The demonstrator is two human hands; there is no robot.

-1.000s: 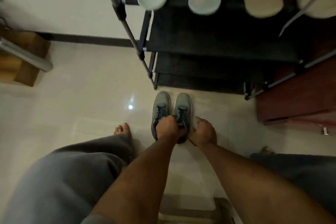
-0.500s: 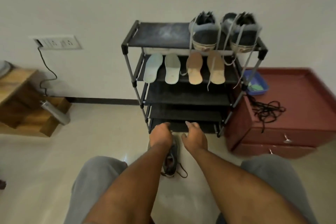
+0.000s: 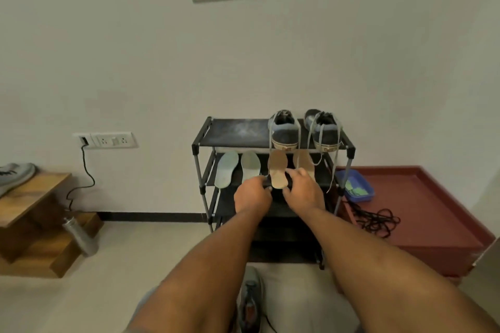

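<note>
The tan insole (image 3: 278,171) lies on the second shelf of the shoe rack (image 3: 238,131), with its lower end over the front bar, probably put there to air. The right hand (image 3: 304,190) pinches this end between thumb and forefinger. The left hand (image 3: 253,196) is curled just beside it; I cannot tell if it grips the insole or the bar. Both arms are stretched forward.

Home entryway, shoe rack (image 3: 201,143) against plain wall, wall sockets (image 3: 107,140), tiled floor (image 3: 81,300), low cabinet (image 3: 433,213)
</note>
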